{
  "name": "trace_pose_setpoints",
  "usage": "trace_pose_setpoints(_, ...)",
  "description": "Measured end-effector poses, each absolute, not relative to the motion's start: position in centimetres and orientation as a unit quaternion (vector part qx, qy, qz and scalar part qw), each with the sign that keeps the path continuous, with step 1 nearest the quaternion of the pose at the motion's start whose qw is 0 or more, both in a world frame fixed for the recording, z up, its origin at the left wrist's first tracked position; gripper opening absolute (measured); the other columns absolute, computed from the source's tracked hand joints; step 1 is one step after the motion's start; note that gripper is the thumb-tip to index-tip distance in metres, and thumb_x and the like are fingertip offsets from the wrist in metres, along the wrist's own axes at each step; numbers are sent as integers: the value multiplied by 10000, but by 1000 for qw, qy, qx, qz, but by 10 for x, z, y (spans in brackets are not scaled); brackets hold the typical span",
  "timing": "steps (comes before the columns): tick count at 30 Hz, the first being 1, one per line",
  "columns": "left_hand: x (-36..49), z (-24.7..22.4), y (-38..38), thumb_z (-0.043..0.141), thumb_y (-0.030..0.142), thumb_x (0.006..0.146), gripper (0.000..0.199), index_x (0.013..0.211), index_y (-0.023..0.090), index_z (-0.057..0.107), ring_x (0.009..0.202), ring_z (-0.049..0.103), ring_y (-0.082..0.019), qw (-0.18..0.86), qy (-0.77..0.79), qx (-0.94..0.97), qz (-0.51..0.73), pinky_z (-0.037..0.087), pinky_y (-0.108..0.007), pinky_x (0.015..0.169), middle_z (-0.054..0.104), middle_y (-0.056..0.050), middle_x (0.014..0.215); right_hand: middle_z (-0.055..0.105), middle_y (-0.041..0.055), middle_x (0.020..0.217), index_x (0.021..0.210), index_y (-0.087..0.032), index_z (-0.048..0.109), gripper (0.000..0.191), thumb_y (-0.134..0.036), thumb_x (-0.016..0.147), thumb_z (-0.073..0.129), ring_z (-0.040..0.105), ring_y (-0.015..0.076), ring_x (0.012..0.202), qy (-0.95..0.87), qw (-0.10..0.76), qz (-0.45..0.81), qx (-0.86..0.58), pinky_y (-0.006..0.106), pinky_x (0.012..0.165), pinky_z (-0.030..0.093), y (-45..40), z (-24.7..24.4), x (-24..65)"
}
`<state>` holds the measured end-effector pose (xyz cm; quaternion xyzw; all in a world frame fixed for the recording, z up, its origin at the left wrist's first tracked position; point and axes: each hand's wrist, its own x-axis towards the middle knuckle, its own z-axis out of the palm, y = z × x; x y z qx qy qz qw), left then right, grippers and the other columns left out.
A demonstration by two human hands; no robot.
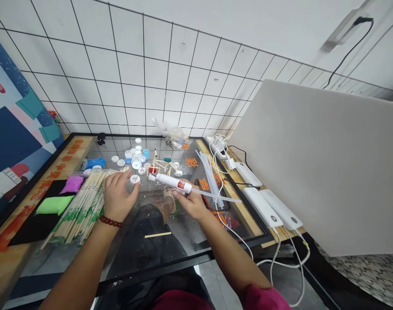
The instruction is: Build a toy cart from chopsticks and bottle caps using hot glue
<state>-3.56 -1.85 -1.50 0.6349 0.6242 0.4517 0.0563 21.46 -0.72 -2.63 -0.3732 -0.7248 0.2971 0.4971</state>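
My right hand (192, 202) is wrapped round a white glue gun (174, 182), its nozzle aimed left and a clear glue stick (215, 196) trailing from its back end. Between the thumb and fingers of my left hand (119, 193) is a white bottle cap (134, 179) with a printed top. Just beyond the nozzle stands a small structure of wooden sticks (160, 164) with caps at its ends. Several white and blue caps (136, 165) lie behind my left hand. A single wooden stick (157, 235) rests on the glass near the front.
Bundled wooden sticks (83, 206) lie at left beside green clay (54, 205) and purple clay (72, 184). Clear glue sticks (211, 178) and a white cable are on the right. White power banks (262, 206) line the right edge. A plastic bag (173, 135) sits at the back.
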Motion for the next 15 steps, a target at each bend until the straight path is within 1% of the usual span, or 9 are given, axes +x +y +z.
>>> trace_pose_setpoints(2, -40, -15, -17, 650, 348, 795, 380, 1153, 226, 690, 1167, 550, -408, 48, 663, 641, 384, 270, -506, 1096, 701, -141, 1040, 736, 75, 1014, 1065, -213, 702, 299, -442, 880, 647, 687, 250, 940, -683, 538, 304, -389, 411, 872, 550, -5, -26, 217)
trace_pose_setpoints(4, -41, -16, -16, 645, 356, 787, 371, 1131, 226, 700, 1140, 570, -426, 53, 681, 652, 328, 260, -541, 1082, 722, -149, 1002, 744, 69, 1001, 1047, -223, 711, 301, -463, 878, 650, 697, 245, 931, -634, 581, 322, -395, 403, 858, 555, -3, -24, 219)
trace_pose_setpoints(7, -42, -22, -14, 645, 351, 781, 381, 1144, 244, 690, 1136, 581, -430, 57, 680, 672, 288, 228, -574, 1087, 747, -141, 975, 749, 59, 968, 1005, -232, 730, 290, -479, 874, 653, 700, 224, 892, -593, 620, 333, -391, 372, 819, 560, -2, -17, 221)
trace_pose_setpoints(9, -44, -27, -13, 644, 334, 776, 379, 1148, 272, 679, 1113, 600, -421, 54, 685, 676, 266, 236, -585, 1078, 756, -123, 965, 745, 57, 938, 976, -233, 739, 293, -491, 871, 650, 691, 212, 848, -584, 629, 331, -392, 350, 765, 562, -3, -12, 222)
trace_pose_setpoints(12, -51, -26, -13, 663, 311, 749, 405, 1153, 283, 672, 1113, 608, -427, 39, 694, 681, 230, 263, -597, 1061, 756, -133, 1030, 742, 56, 914, 957, -233, 743, 295, -498, 866, 650, 671, 200, 793, -577, 631, 336, -395, 338, 708, 558, -4, -7, 222)
trace_pose_setpoints(15, -62, -10, -8, 670, 314, 747, 427, 1167, 237, 683, 1116, 608, -419, 37, 678, 703, 213, 332, -551, 1029, 738, -168, 1110, 740, 55, 927, 963, -238, 744, 273, -479, 870, 653, 666, 206, 822, -580, 634, 334, -387, 359, 758, 553, -6, -6, 223)
